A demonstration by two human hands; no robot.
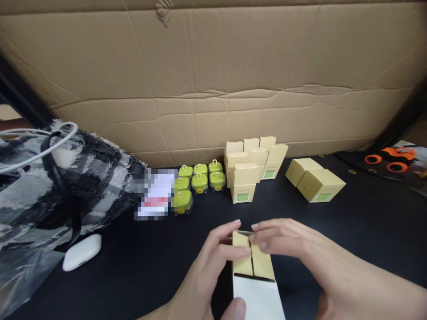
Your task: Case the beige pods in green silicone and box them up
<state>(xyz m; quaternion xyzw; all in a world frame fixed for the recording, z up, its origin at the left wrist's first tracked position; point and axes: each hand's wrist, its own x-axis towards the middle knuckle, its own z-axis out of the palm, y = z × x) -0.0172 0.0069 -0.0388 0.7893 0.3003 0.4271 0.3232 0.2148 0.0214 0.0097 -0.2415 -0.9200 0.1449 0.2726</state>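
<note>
Head view: two bare hands fold a small yellow cardboard box (252, 266).

The left hand (207, 275) grips its side; the right hand (287, 244) presses its flaps. Beyond the box stand matching open cartons (250, 171) and glossy green cases (199, 180).

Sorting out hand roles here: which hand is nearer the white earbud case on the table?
Left. The left hand grips the small yellow box on the side toward the earbud case; the right hand lies beyond the box, farther away.

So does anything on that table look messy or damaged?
Mostly tidy. The cardboard backdrop is creased and torn near its top edge, and two yellow boxes lie tipped over, apart from the upright stack.
</note>
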